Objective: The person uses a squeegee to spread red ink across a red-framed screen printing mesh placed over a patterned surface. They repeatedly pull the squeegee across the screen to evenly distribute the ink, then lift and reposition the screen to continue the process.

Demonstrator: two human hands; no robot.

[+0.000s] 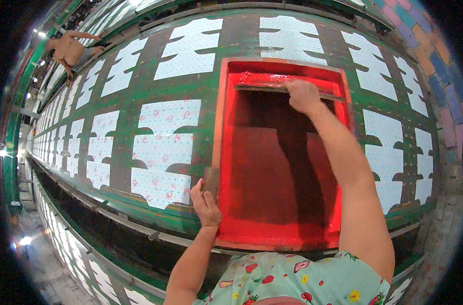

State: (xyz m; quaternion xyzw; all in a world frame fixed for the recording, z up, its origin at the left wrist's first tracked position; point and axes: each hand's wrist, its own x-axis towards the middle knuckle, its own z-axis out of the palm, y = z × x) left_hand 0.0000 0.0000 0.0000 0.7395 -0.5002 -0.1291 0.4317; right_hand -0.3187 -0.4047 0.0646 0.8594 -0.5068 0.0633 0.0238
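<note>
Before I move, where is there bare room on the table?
A bare patch of table lies beyond the red frame, between two sets of white pieces. A narrower strip runs left of the frame. Crowded: around the squeegee in the right hand.

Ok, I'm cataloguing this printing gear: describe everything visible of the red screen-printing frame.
The screen-printing frame is rectangular, with pale orange rails of unclear material, bright red inner borders and darker red mesh. It lies apparently flat on the green table. Glossy red ink gathers at the far end, beside a squeegee held crosswise by the right hand. The left hand is at a grey block by the left rail.
</note>
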